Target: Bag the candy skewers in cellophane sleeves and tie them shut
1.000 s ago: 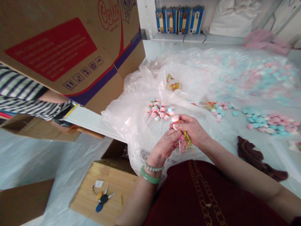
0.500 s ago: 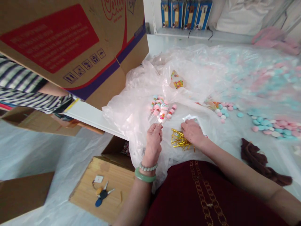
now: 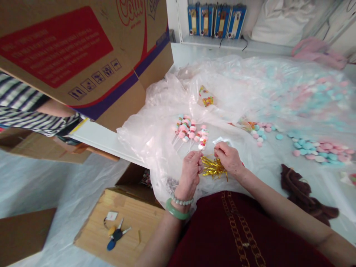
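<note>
Left hand (image 3: 191, 167) pinches the lower end of a wrapped candy skewer (image 3: 204, 139), just right of the skewer pile (image 3: 185, 128). Right hand (image 3: 229, 159) at gold ties (image 3: 213, 170); I can't tell whether it grips one. Table edge (image 3: 108, 144) runs left, under the carton (image 3: 125, 102); tabletop (image 3: 264, 165) stretches right to brown cloth (image 3: 299, 191). I read "Cola" on the carton; red panel (image 3: 58, 46) print too blurred.

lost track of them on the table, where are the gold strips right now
The gold strips lie in the head view's lower half, right of centre, between the left hand and the right hand, beyond the maroon top.
</note>
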The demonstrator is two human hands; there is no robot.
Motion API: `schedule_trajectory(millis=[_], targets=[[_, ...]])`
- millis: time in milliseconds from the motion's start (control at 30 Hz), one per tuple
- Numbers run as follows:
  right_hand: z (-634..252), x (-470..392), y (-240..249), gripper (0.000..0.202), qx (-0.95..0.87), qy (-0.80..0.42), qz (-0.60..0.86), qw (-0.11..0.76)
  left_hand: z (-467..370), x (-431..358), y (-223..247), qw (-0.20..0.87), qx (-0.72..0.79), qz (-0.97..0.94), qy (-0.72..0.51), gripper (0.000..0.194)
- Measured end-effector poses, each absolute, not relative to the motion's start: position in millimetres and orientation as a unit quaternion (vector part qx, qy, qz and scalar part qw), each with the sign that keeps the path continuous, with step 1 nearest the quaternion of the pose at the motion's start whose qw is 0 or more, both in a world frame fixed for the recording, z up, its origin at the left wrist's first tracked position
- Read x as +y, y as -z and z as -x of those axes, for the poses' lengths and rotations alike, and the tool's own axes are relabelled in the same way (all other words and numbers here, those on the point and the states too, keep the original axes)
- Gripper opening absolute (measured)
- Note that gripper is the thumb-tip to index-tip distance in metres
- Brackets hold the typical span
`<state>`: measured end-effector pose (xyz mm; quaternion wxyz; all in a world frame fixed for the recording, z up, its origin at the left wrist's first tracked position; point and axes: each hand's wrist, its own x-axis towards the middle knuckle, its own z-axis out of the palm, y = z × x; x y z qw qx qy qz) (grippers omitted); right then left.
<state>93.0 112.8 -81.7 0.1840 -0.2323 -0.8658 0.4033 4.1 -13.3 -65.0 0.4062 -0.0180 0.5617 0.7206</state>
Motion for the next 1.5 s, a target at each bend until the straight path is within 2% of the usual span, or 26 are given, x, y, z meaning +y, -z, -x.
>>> schedule_trajectory(millis=[200, 400, 500, 600, 667, 800, 900, 1267, 1500], targets=[[-93, 93, 75, 0.019, -0.915, -0.291, 0.183, 0.212, -20, -7, 65, 0.413, 0.576, -0.013, -0.706, 0.028], [-96, 88, 70, 0.024, -0.949, -0.087, 0.177, 0.245, -25, -6, 71, 0.415, 0.576, -0.033, -0.704, 0.03], [-96, 88, 68, 0.022, -0.964, -0.043, 0.122, 0.234, -26, -5, 74, 0.401, 0.576, -0.036, -0.711, 0.029], [-95, 86, 69, 0.023, -0.963, -0.13, 0.103, 0.211, -25, -6, 76, 0.397, 0.578, -0.017, -0.713, 0.027], [-93, 85, 73, 0.02, -0.926, -0.285, 0.14, 0.205, -22, -7, 77, 0.396, 0.575, 0.01, -0.716, 0.028], [-90, 84, 79, 0.008, -0.677, -0.662, 0.287, 0.15, -20, -8, 76, 0.378, 0.566, 0.033, -0.732, 0.028], [-90, 85, 78, 0.012, -0.51, -0.79, 0.33, 0.088, -21, -7, 76, 0.373, 0.557, 0.027, -0.741, 0.029], [-94, 82, 72, 0.019, -0.366, -0.878, 0.303, 0.053, -25, -3, 76, 0.353, 0.556, 0.024, -0.752, 0.029], [-92, 82, 78, 0.014, -0.415, -0.84, 0.346, 0.055, -25, -5, 84, 0.338, 0.575, 0.008, -0.745, 0.029]])
